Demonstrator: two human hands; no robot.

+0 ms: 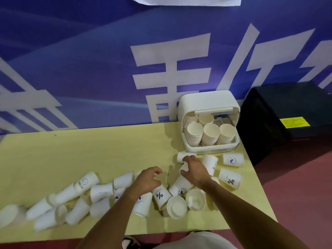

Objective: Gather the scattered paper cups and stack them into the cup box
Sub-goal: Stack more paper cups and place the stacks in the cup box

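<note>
Right hand (195, 169) curls round a paper cup (184, 167) just before the cup box (206, 101); left hand (147, 180) — fingers loosely curled, empty — hovers over scattered cups (101, 192) on the yellow surface (89, 150).

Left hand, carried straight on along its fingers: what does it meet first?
Probably the cup that the right hand grips, across a bare strip of table; depth is unclear.
</note>
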